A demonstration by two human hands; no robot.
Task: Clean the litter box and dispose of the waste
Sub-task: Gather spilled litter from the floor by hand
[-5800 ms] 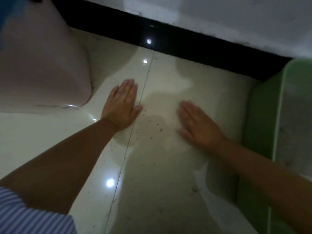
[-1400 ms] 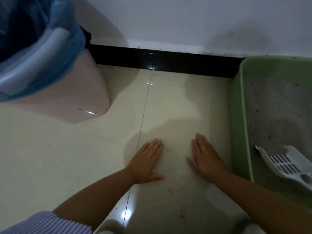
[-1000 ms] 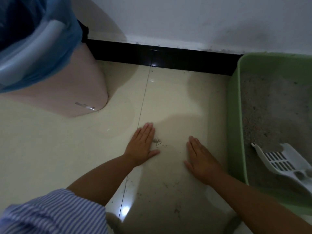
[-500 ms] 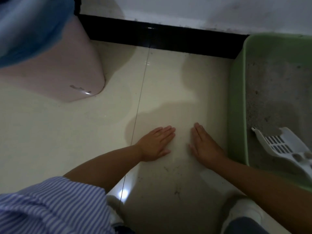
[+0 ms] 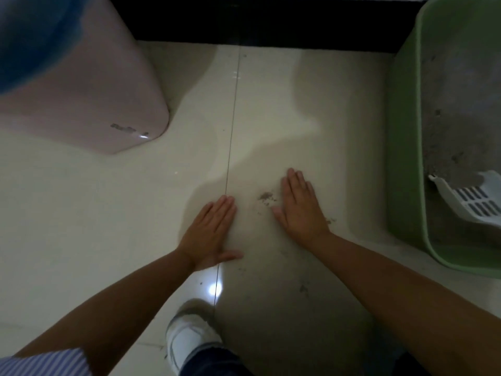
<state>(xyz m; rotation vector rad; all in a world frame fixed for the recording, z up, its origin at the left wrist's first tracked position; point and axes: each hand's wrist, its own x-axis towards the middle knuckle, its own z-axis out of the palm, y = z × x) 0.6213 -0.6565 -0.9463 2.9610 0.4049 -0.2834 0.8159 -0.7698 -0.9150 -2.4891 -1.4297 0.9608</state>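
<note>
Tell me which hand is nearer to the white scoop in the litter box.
Right. The right hand lies flat on the floor just beside the green litter box that holds the white scoop; the left hand lies flat farther away, toward the pink bin.

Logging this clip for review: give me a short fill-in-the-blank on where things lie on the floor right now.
1. Both hands, left hand and right hand, lie ____ on the floor tile.
2. The small pile of spilled litter lies ____ the two hands.
3. The white scoop rests inside the ____ litter box.

Missing words: flat; between; green
</note>
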